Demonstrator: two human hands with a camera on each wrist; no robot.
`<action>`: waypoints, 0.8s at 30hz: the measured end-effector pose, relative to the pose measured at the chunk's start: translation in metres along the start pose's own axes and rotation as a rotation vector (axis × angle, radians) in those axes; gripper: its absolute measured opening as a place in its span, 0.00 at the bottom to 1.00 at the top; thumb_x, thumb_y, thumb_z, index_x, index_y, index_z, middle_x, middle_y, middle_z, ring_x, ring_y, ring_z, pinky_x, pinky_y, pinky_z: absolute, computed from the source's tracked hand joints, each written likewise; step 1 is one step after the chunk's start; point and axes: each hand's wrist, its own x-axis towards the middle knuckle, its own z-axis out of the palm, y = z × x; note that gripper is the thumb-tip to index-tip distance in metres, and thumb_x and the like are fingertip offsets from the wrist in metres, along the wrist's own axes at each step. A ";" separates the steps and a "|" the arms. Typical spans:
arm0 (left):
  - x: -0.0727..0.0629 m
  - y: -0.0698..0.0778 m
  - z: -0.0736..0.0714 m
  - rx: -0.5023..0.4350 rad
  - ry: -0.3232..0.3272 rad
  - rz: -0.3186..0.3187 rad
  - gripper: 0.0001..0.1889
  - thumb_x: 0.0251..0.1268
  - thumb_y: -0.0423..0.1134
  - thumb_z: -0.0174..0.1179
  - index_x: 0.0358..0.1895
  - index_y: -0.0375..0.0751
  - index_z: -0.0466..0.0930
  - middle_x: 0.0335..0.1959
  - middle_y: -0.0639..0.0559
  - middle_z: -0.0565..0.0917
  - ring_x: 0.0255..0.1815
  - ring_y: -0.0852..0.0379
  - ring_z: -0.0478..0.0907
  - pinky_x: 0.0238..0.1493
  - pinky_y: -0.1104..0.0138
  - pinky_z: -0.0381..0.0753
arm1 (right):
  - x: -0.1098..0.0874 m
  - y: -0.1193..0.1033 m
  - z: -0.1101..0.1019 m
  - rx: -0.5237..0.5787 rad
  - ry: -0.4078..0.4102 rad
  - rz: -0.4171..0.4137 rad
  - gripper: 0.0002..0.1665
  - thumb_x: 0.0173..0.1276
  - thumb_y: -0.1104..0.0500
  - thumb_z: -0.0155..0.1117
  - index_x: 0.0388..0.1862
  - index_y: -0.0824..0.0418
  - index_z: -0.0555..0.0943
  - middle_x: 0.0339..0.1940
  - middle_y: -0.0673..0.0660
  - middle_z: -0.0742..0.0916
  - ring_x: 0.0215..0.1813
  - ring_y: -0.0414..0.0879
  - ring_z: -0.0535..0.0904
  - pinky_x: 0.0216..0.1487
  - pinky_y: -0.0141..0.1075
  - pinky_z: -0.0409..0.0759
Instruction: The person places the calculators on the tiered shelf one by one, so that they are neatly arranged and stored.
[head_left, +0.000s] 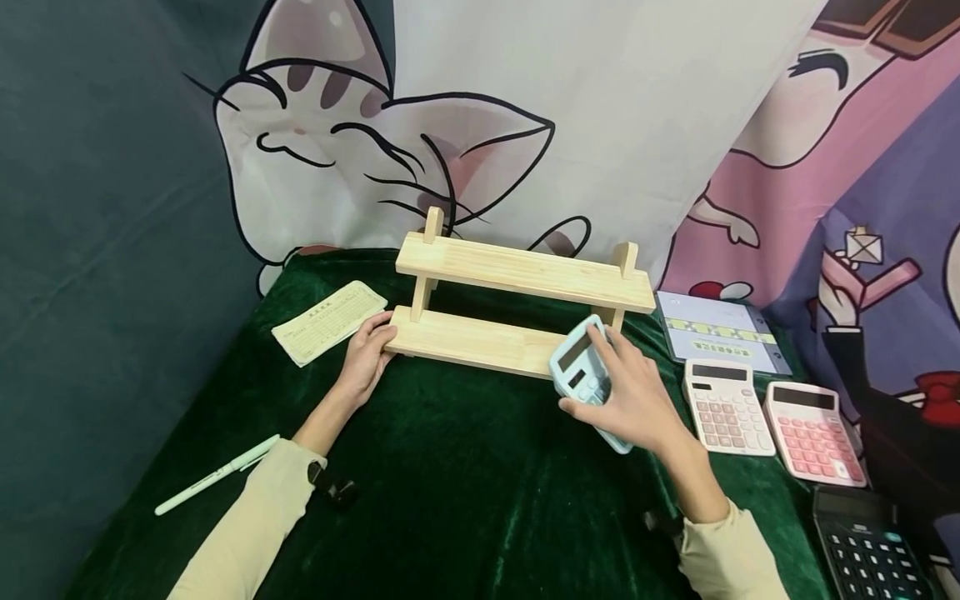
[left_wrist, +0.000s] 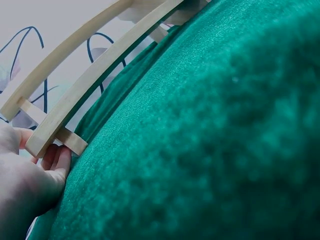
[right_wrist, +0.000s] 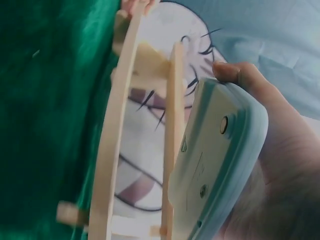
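Observation:
A two-tier light wooden shelf (head_left: pixel 480 337) stands on the green cloth. My left hand (head_left: pixel 363 358) grips the left end of its lower board; in the left wrist view, fingertips (left_wrist: pixel 63 159) curl beneath that board. My right hand (head_left: pixel 637 387) holds a light blue calculator (head_left: pixel 577 354), tilted, in front of the lower board's right end. Its screen and keys show in the head view, partly covered by the hand. From the right wrist, the back of the calculator (right_wrist: pixel 212 150) is visible, with the thumb at one edge.
Right of the shelf lie a pale printed folder (head_left: pixel 720 333), a white calculator (head_left: pixel 727 408), a pink one (head_left: pixel 813 433) and a black one (head_left: pixel 873 546). A paper pad (head_left: pixel 330 323) and a pale green pen (head_left: pixel 217 475) lie left. A printed curtain (head_left: pixel 600 100) hangs behind.

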 end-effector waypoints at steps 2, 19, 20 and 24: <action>0.000 0.001 0.001 -0.007 -0.002 0.000 0.27 0.79 0.37 0.48 0.76 0.44 0.56 0.70 0.43 0.64 0.73 0.50 0.62 0.76 0.57 0.60 | 0.009 -0.009 0.002 0.021 0.009 -0.027 0.64 0.54 0.29 0.70 0.82 0.43 0.48 0.80 0.63 0.59 0.62 0.62 0.65 0.62 0.61 0.61; 0.002 0.001 0.003 0.001 0.000 0.007 0.25 0.79 0.36 0.48 0.75 0.44 0.58 0.71 0.40 0.65 0.73 0.48 0.63 0.76 0.55 0.60 | 0.084 -0.065 0.024 0.184 0.098 -0.139 0.63 0.53 0.31 0.71 0.82 0.36 0.48 0.81 0.58 0.58 0.70 0.59 0.64 0.66 0.62 0.60; 0.001 0.001 0.003 -0.003 0.001 0.004 0.25 0.79 0.36 0.48 0.75 0.43 0.58 0.71 0.40 0.65 0.73 0.48 0.63 0.76 0.55 0.60 | 0.086 -0.067 0.025 0.202 0.101 -0.143 0.62 0.53 0.32 0.71 0.82 0.36 0.48 0.81 0.58 0.58 0.69 0.59 0.64 0.66 0.62 0.60; 0.001 0.000 0.001 -0.006 -0.001 0.011 0.25 0.79 0.36 0.48 0.75 0.42 0.58 0.71 0.39 0.65 0.73 0.48 0.63 0.76 0.54 0.61 | 0.099 -0.075 0.024 0.253 0.128 -0.172 0.61 0.54 0.34 0.72 0.81 0.36 0.50 0.80 0.58 0.60 0.65 0.58 0.66 0.64 0.60 0.62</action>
